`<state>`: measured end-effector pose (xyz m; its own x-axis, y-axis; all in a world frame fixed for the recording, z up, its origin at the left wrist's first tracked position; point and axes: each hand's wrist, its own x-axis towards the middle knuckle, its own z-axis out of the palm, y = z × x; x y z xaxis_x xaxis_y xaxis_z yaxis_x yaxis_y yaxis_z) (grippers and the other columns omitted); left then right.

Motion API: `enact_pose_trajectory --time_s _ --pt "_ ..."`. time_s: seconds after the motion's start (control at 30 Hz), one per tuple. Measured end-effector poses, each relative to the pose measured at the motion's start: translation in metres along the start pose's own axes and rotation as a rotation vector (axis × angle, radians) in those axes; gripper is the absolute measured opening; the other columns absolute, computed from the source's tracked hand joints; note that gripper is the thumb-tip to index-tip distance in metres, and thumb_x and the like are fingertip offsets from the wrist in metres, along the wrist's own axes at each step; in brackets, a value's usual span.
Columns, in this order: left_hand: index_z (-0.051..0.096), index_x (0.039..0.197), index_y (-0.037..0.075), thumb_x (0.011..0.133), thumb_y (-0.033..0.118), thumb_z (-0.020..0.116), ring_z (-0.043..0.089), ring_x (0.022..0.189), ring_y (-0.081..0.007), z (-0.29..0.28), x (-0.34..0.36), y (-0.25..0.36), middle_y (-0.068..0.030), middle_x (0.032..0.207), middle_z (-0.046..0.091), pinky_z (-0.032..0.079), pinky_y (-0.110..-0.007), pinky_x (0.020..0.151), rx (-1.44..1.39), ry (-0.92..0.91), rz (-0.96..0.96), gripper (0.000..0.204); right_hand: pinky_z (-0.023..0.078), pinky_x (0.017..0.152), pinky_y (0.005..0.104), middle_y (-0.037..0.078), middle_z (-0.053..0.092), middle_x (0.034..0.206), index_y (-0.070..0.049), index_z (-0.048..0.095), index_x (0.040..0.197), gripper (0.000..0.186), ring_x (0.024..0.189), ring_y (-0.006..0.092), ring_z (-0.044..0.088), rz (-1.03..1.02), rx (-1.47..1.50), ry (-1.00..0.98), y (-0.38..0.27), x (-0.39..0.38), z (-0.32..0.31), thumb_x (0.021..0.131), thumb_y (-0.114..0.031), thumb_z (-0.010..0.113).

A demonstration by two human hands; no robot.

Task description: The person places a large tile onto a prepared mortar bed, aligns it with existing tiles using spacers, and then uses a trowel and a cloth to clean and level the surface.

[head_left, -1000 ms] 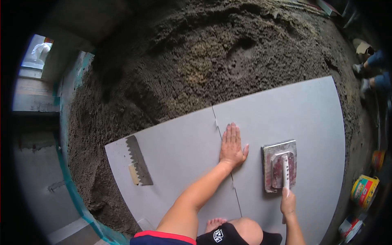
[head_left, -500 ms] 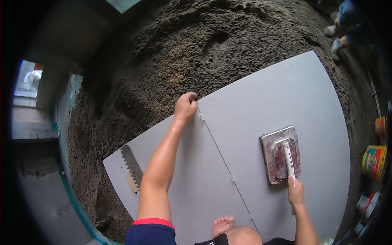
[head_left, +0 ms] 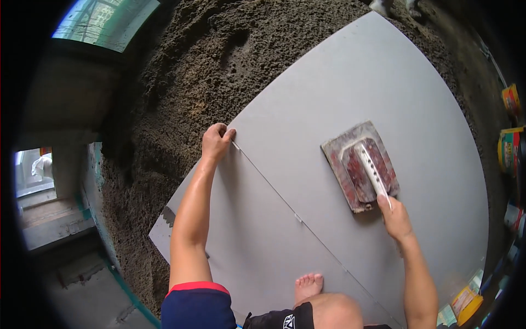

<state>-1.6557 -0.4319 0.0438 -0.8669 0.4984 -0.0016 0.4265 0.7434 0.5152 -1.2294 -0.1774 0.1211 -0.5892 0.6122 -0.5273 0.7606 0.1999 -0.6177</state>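
Two large grey tiles lie side by side, a left tile (head_left: 241, 230) and a right tile (head_left: 427, 137), with a narrow joint between them. Small white spacers (head_left: 298, 218) sit along that joint. At its far end my left hand (head_left: 217, 142) is closed, fingertips pinched at the tile edge; whatever is between them is hidden. My right hand (head_left: 395, 216) wraps round the pale perforated handle of a square-plate tile tamper (head_left: 356, 164), stained reddish grey. The tamper is over the right tile; whether its plate touches the surface I cannot tell.
Rough dark mortar (head_left: 181, 82) borders the tiles on the far and left sides. A notched trowel (head_left: 169, 216) lies on the left tile, partly behind my left arm. Colourful buckets (head_left: 510, 151) stand along the right. My bare foot (head_left: 308, 288) rests on the left tile.
The view has turned and shifted, so the tiles appear rotated. My left hand stays at the joint's far end. My right hand still grips the tamper, now nearer the joint's far end.
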Motion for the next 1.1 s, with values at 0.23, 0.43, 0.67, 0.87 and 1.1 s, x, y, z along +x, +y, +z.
enact_pose_trajectory --time_s 0.23,0.43,0.67,0.87,1.1 --pt "0.064 0.085 -0.001 0.076 0.028 0.070 0.061 0.073 -0.0273 -0.009 0.000 0.013 -0.0154 0.079 0.065 0.048 -0.036 0.068 0.151 -0.139 -0.107 0.031 0.036 0.046 0.0336 0.010 0.042 0.052 0.001 0.049 0.076 0.045 0.046 0.0199 0.039 -0.152 0.251 0.014 -0.114 -0.037 -0.049 0.094 -0.041 0.045" --pt "0.063 0.086 -0.003 0.070 0.027 0.077 0.060 0.072 -0.0265 -0.011 0.003 0.026 -0.0159 0.081 0.064 0.048 -0.036 0.069 0.169 -0.176 -0.097 0.036 0.040 0.051 0.0463 0.024 0.052 0.061 0.003 0.051 0.084 0.041 0.060 0.0456 0.053 -0.003 -0.108 0.082 0.058 -0.095 -0.011 0.091 -0.037 0.048" --pt "0.058 0.104 -0.002 0.073 0.029 0.074 0.058 0.093 -0.0321 -0.008 -0.004 0.021 -0.0188 0.099 0.059 0.046 -0.042 0.078 0.597 -0.129 0.025 0.047 0.040 0.055 0.0460 0.027 0.052 0.065 0.002 0.053 0.080 0.049 0.061 0.0445 0.052 0.109 -0.229 0.070 0.142 -0.161 -0.033 0.091 -0.045 0.047" --pt "0.032 0.134 -0.004 0.078 0.032 0.066 0.034 0.127 -0.0363 0.024 -0.090 0.105 -0.0227 0.134 0.039 0.028 -0.044 0.106 0.520 -0.320 0.454 0.075 0.035 0.049 0.0344 0.013 0.038 0.054 0.000 0.043 0.069 0.052 0.051 0.0159 0.038 0.032 0.005 0.137 0.019 -0.123 -0.059 0.094 -0.046 0.042" --pt "0.007 0.142 -0.005 0.078 0.064 0.053 0.002 0.141 -0.0318 0.047 -0.152 0.085 -0.0213 0.151 0.004 0.007 -0.041 0.113 0.147 -0.476 0.355 0.106 0.037 0.045 0.0354 0.012 0.047 0.054 0.003 0.048 0.077 0.048 0.045 0.0248 0.043 -0.484 0.094 0.298 0.060 -0.156 -0.027 0.094 -0.041 0.043"
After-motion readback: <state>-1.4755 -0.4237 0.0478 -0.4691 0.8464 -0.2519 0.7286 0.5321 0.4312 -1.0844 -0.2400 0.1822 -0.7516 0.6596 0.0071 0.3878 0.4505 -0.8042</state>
